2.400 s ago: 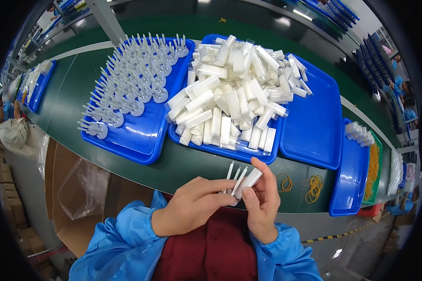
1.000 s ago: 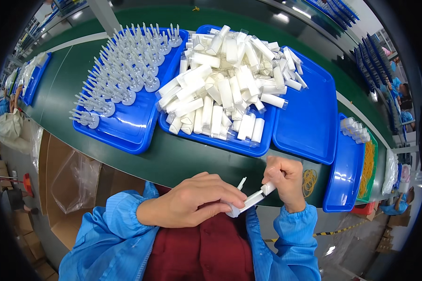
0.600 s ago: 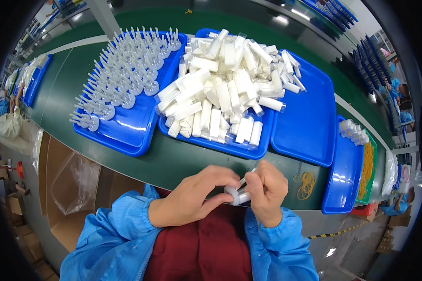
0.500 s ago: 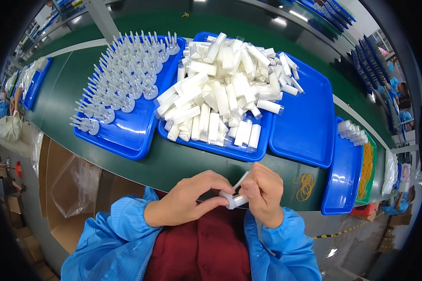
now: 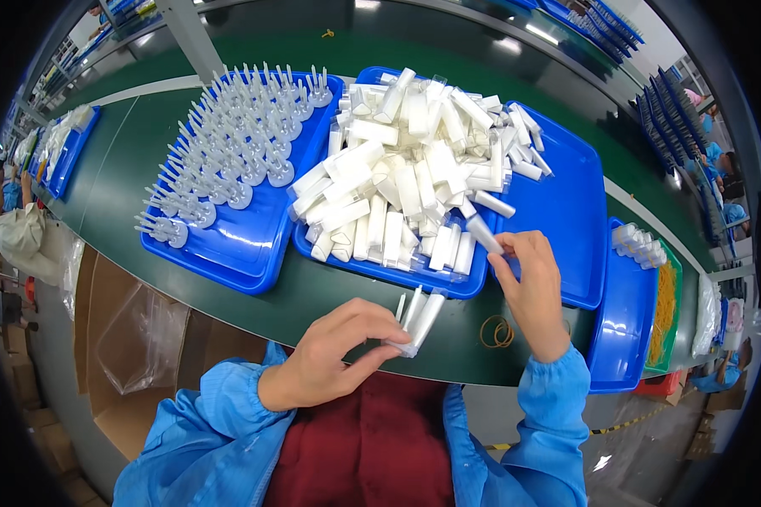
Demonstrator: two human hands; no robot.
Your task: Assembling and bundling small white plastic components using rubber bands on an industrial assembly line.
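My left hand (image 5: 334, 351) pinches the round base of a clear plastic pronged holder (image 5: 406, 346) at the table's near edge. Bare prongs stand up from it, and a white roll (image 5: 429, 314) in clear film sits on it at the right. Between thumb and fingers of my right hand (image 5: 530, 283) is another film-wrapped white roll (image 5: 484, 234), tilted over the near right corner of the middle blue tray (image 5: 380, 275). A big heap of the same white rolls (image 5: 406, 177) fills that tray. Yellow rubber bands (image 5: 496, 332) lie left of my right wrist.
Rows of pronged holders (image 5: 245, 144) stand in the left blue tray (image 5: 249, 245). Another blue tray (image 5: 558, 211) is right of the heap. Farther right, a blue tray (image 5: 604, 338) carries clear-wrapped pieces (image 5: 638, 245), beside a green tray of rubber bands (image 5: 665, 308). A cardboard box (image 5: 127, 414) sits lower left.
My right hand has left the holder, moved up and right to the heap, and taken hold of a roll. My left hand keeps the holder, where a roll now stands beside the bare prongs.
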